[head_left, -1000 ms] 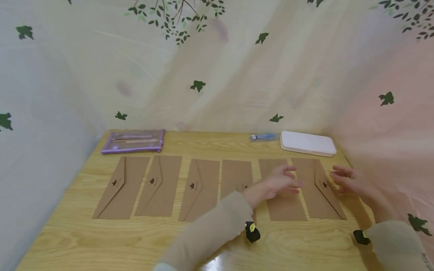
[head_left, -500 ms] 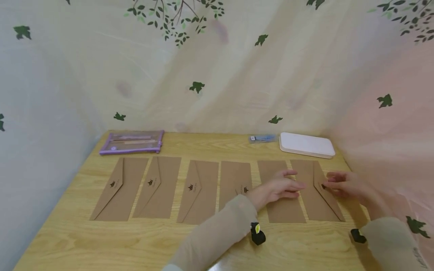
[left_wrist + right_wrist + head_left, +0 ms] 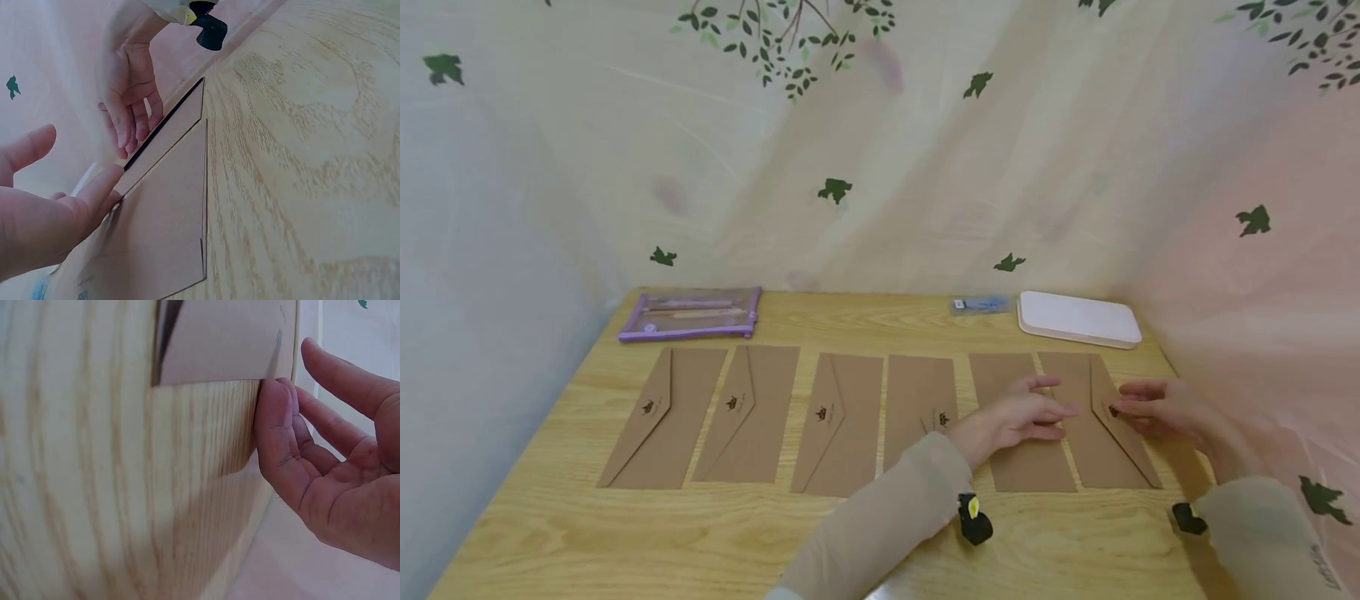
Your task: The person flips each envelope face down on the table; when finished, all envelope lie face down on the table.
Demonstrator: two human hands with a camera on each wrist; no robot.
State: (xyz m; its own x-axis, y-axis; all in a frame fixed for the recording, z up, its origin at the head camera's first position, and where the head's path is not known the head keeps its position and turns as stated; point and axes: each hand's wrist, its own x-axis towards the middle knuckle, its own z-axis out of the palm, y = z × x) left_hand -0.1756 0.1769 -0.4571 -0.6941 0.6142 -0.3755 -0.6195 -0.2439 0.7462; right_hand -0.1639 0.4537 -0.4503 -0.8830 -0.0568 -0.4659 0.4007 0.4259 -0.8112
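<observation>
Several brown kraft envelopes lie flat in a row, most with a small dark crown print. My left hand point(image 3: 1018, 417) reaches over the second envelope from the right point(image 3: 1033, 468), its fingertips at the left edge of the rightmost envelope point(image 3: 1093, 454). In the left wrist view the left hand point(image 3: 53, 215) has extended fingers and a raised thumb. On the other side, my right hand point(image 3: 1168, 410) meets that rightmost envelope's right edge. The right wrist view shows the right hand's fingertips point(image 3: 273, 400) against the edge, the thumb held apart from the envelope.
Behind the row, a purple-edged clear pencil pouch point(image 3: 692, 336) lies at left. A small blue item in clear packaging point(image 3: 981, 306) and a white flat case point(image 3: 1078, 319) lie at right. Printed fabric point(image 3: 910, 167) encloses the wooden table point(image 3: 625, 542) at back and sides.
My right hand has moved left to the rightmost envelope's right edge. The left hand has shifted slightly right and lower. The envelopes keep their places.
</observation>
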